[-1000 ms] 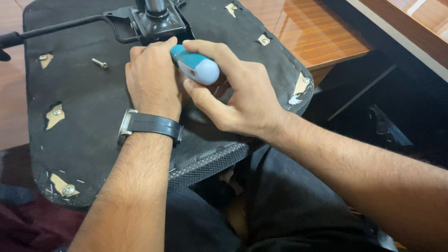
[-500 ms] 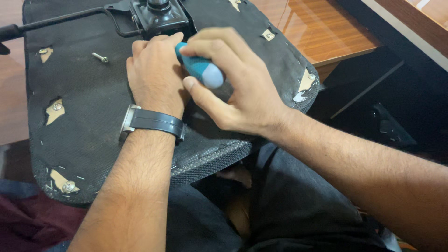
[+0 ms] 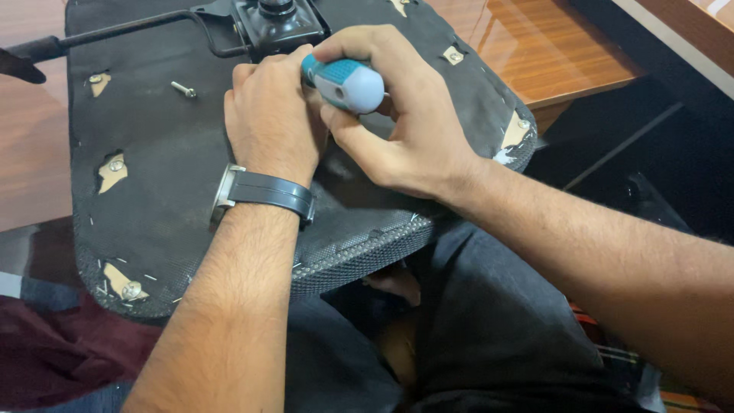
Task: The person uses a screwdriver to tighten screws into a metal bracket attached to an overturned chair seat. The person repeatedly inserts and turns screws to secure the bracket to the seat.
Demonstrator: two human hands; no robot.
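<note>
Screwdriver point(image 3: 348, 82), teal and white, sits in my right hand point(image 3: 405, 126), fingers curled tight around its handle, thumb pressed under it; its tip is hidden behind my left hand point(image 3: 271, 115). That left hand rests knuckles-up on the seat point(image 3: 153, 183), fingers bent and pressed together at the tool's front end, though I cannot tell what they pinch. A watch point(image 3: 264, 191) bands the left wrist. The seat lies upside down across my lap, black fabric torn in spots. Its metal bracket point(image 3: 279, 23) sits just beyond both hands, with a lever point(image 3: 115, 30) running left. A loose bolt point(image 3: 183, 89) lies on the seat, left of my left hand. No containers show.
</note>
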